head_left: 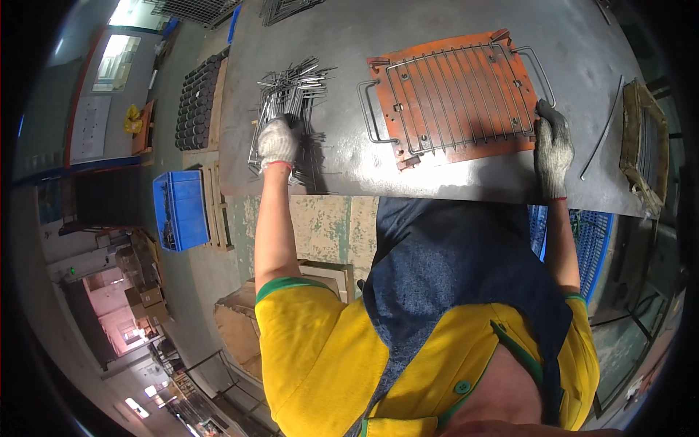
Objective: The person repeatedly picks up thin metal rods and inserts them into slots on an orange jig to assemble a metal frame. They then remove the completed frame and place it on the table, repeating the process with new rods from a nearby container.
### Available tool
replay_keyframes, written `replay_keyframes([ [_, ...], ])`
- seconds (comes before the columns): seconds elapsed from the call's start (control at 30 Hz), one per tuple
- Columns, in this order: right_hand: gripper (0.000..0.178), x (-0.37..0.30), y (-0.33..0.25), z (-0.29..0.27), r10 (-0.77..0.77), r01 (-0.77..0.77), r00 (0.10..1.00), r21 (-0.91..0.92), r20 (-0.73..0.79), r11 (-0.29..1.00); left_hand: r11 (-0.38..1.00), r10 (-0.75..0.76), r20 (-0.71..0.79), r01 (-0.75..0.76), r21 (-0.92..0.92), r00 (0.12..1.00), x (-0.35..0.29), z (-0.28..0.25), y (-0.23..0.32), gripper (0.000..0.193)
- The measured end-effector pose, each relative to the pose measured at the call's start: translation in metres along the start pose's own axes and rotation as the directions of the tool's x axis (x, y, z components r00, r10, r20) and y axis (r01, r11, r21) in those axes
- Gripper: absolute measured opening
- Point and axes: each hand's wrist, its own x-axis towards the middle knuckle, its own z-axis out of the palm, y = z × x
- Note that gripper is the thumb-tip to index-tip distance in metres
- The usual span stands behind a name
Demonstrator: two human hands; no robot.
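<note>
My left hand [279, 143], in a pale knitted glove with dark fingertips, is curled over the near part of a pile of bent metal wire rods [295, 84]. Its fingers close among the rods; how many they grip is hidden. An orange metal jig plate [466, 146] with corner blocks lies to the right. On it rests a wire rack [455, 69] of parallel bars, with a bent wire handle [366, 120] projecting on the left. My gloved right hand [555, 149] is at the plate's right edge, its fingers closed around the lower end of the right wire handle [543, 71].
The grey metal table [335, 36] ends in front of my apron. On its right lie a long thin rod [604, 130] and an open box [661, 146]. A blue bin [182, 211] stands on the floor at left, beside a wooden pallet [217, 207]. Dark rolls [196, 105] are stacked behind.
</note>
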Motion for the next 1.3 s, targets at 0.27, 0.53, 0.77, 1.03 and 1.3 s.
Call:
replay_keyframes([
  [0.27, 0.026, 0.0, 0.006, 0.001, -0.116, 0.114, 0.993, -0.08, -0.031, 0.99, 0.958, 0.14, 0.09, -0.112, -0.265, 0.986, 0.023, 0.018, -0.03, 0.034],
  [0.53, 0.025, 0.002, -0.005, -0.002, -0.083, 0.078, 0.996, -0.105, -0.039, 0.991, 0.964, 0.263, -0.178, -0.253, 0.078, 0.948, 0.034, -0.006, -0.052, 0.022],
  [0.77, 0.031, -0.005, -0.069, -0.022, -0.044, 0.05, 0.997, 0.11, -0.056, 0.993, 0.339, 0.027, 0.133, 0.116, -0.934, 0.991, -0.002, -0.096, 0.062, 0.03],
  [1.03, 0.061, -0.061, -0.117, 0.061, -0.649, 0.733, 0.601, 0.002, 0.467, 0.68, -0.315, 0.421, 0.421, 0.564, -0.763, 0.804, -0.049, -0.04, 0.183, 0.02],
  [1.3, 0.03, -0.065, -0.105, 0.092, -0.57, 0.708, 0.628, -0.085, 0.529, 0.701, 0.776, 0.349, -0.142, -0.371, -0.511, 0.926, -0.028, -0.007, 0.185, 0.038],
])
